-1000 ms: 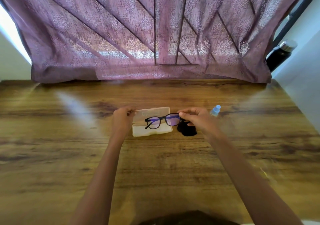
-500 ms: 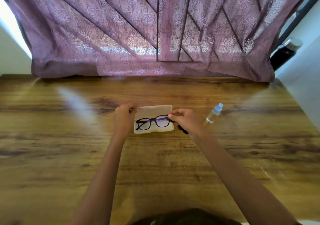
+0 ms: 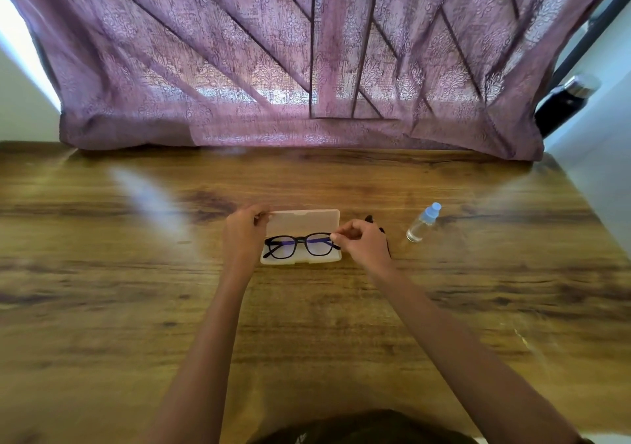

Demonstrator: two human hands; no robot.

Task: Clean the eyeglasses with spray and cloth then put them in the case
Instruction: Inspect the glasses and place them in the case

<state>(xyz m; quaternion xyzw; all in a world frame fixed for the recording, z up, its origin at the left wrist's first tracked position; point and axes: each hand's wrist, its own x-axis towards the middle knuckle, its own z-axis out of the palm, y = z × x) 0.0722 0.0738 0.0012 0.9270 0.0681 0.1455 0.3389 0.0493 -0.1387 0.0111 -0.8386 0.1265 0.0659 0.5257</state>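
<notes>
free: table [image 3: 102,307] front and left | obstacles: spray bottle [image 3: 421,225] right of case [image 3: 304,221], curtain [image 3: 273,67] behind

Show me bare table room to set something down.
Bare wood: left of the left hand, right of the spray bottle, and between case and curtain. Crowded: case to bottle, where the right hand and black cloth sit.

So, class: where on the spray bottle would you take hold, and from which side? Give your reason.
I'd grip the spray bottle round its clear body, below the blue cap, coming from the person's right. The body is a plain cylinder, easy to wrap; the right hand, holding the eyeglasses, and the case sit on its left.
</notes>
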